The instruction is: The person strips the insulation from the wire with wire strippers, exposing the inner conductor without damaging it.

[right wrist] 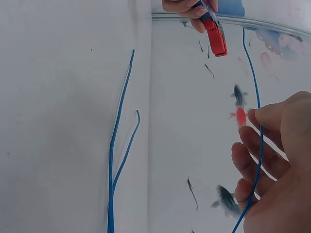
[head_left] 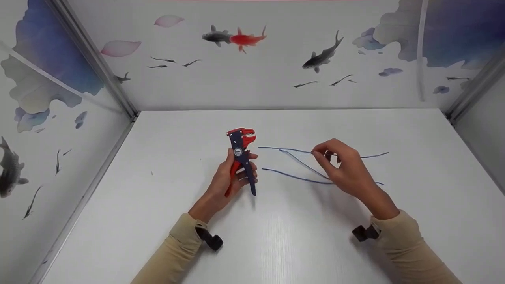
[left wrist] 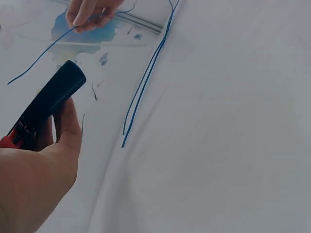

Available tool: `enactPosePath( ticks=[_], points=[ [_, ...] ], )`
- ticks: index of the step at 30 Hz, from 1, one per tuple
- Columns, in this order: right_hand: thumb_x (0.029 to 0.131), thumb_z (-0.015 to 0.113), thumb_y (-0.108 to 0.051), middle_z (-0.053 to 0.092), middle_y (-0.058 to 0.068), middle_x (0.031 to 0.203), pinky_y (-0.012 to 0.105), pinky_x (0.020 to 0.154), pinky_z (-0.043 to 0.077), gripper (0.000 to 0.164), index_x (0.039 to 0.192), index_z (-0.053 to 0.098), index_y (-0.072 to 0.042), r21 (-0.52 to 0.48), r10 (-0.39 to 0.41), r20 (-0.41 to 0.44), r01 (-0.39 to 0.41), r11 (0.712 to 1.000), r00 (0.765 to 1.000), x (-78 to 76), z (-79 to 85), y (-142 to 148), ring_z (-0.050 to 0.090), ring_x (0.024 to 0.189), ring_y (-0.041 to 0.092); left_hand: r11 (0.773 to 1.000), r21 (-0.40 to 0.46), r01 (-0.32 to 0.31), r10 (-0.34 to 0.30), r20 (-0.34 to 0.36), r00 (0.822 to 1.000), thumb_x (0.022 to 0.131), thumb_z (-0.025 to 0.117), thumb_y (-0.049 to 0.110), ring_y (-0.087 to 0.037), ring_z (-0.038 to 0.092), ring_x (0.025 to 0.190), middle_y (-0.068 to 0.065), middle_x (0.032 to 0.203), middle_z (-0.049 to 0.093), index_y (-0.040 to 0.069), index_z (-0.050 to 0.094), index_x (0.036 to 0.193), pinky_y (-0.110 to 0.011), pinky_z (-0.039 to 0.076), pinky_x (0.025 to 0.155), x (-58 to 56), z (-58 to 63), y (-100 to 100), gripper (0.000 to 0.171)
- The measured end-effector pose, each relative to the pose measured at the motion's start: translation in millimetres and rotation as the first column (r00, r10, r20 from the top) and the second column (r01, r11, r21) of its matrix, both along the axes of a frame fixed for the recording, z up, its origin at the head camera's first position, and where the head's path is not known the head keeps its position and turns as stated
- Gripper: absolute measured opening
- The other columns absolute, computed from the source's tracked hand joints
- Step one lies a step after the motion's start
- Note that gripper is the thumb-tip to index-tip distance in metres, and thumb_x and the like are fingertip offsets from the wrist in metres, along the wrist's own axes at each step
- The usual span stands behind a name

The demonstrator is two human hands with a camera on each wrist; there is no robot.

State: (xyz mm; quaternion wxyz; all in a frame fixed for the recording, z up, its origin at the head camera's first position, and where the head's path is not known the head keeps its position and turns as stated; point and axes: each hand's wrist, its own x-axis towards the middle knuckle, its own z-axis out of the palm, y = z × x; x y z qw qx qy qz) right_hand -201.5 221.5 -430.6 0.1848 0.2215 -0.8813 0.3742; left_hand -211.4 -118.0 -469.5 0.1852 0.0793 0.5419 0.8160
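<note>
My left hand (head_left: 219, 185) grips a wire stripper (head_left: 237, 145) by its red and dark blue handles. The tool stands with its red jaws up and pointing right, parted at the tip. In the left wrist view a dark handle (left wrist: 56, 92) of it juts out past the fingers. Thumb and forefinger of my right hand (head_left: 344, 167) pinch a blue wire (head_left: 286, 149) near its middle. One end of that wire reaches left, close to the stripper but apart from it; the other extends right past the hand. Two more blue wires (right wrist: 112, 145) lie on the table, crossing under the right hand.
A white table (head_left: 118, 236) spreads under both hands. Printed panels (head_left: 272, 79) with painted fish and petals rise at the back and left, joined by a metal corner post (head_left: 98, 59). A tiny dark scrap (head_left: 152, 173) lies left of the left hand.
</note>
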Motion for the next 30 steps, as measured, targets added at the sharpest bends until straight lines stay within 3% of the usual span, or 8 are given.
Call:
enactPosePath(
  ticks=[4, 8, 15, 20, 24, 30],
  points=[
    [0.102, 0.077, -0.010, 0.073, -0.002, 0.103, 0.016, 0.079, 0.048, 0.013, 0.114, 0.079, -0.014, -0.012, -0.024, -0.009, 0.024, 1.000, 1.000, -1.3, 1.8, 3.1, 0.061, 0.094, 0.008, 0.995, -0.014, 0.098, -0.098, -0.011, 0.995, 0.117, 0.032, 0.056, -0.026, 0.065, 0.112, -0.008, 0.119, 0.061, 0.014, 0.050, 0.158, -0.055, 0.062, 0.104, -0.2, 2.1, -2.9, 0.062],
    [0.100, 0.079, -0.009, 0.073, -0.002, 0.100, 0.013, 0.081, 0.048, 0.014, 0.112, 0.081, -0.015, -0.029, -0.043, -0.022, 0.042, 0.999, 0.999, -2.7, 3.1, 6.2, 0.062, 0.092, 0.009, 0.992, -0.011, 0.128, -0.128, -0.016, 0.992, 0.115, 0.031, 0.060, -0.025, 0.065, 0.110, -0.007, 0.117, 0.062, 0.016, 0.051, 0.159, -0.060, 0.061, 0.104, -0.6, 2.6, -3.6, 0.064],
    [0.097, 0.082, -0.008, 0.076, -0.002, 0.100, 0.012, 0.086, 0.049, 0.015, 0.110, 0.084, -0.016, -0.046, -0.065, -0.069, 0.062, 0.997, 0.995, -4.0, 3.7, 9.4, 0.069, 0.096, 0.015, 0.996, -0.008, 0.087, -0.087, -0.021, 0.996, 0.114, 0.021, 0.064, -0.022, 0.066, 0.101, -0.005, 0.107, 0.069, 0.012, 0.065, 0.134, -0.044, 0.061, 0.098, 3.1, -0.2, -0.3, 0.071],
    [0.094, 0.084, -0.007, 0.078, -0.001, 0.101, 0.023, 0.092, 0.047, 0.016, 0.108, 0.086, -0.016, -0.057, -0.076, -0.098, 0.071, 0.996, 0.992, -4.6, 5.1, 8.9, 0.069, 0.102, 0.018, 0.996, -0.031, 0.083, -0.085, -0.067, 0.994, 0.113, 0.021, 0.066, -0.021, 0.075, 0.096, -0.005, 0.104, 0.074, 0.011, 0.067, 0.119, -0.039, 0.064, 0.097, 4.8, -1.6, 0.7, 0.072],
    [0.092, 0.086, -0.004, 0.079, 0.002, 0.100, 0.034, 0.091, 0.043, 0.018, 0.108, 0.086, -0.013, -0.070, -0.071, -0.123, 0.063, 0.996, 0.990, -4.2, 6.4, 8.7, 0.068, 0.102, 0.020, 0.994, -0.053, 0.096, -0.100, -0.073, 0.992, 0.113, 0.021, 0.066, -0.019, 0.075, 0.089, -0.004, 0.099, 0.073, 0.009, 0.062, 0.124, -0.036, 0.065, 0.094, 6.1, -2.8, 0.7, 0.071],
    [0.091, 0.085, -0.001, 0.078, 0.003, 0.100, 0.032, 0.092, 0.042, 0.020, 0.108, 0.086, -0.011, -0.094, -0.058, -0.184, 0.042, 0.995, 0.981, -3.8, 7.5, 8.3, 0.069, 0.101, 0.021, 0.988, -0.110, 0.104, -0.115, -0.098, 0.989, 0.114, 0.019, 0.064, -0.019, 0.072, 0.085, -0.005, 0.097, 0.070, 0.009, 0.062, 0.124, -0.033, 0.065, 0.089, 7.2, -2.5, 2.5, 0.071]
  ],
)
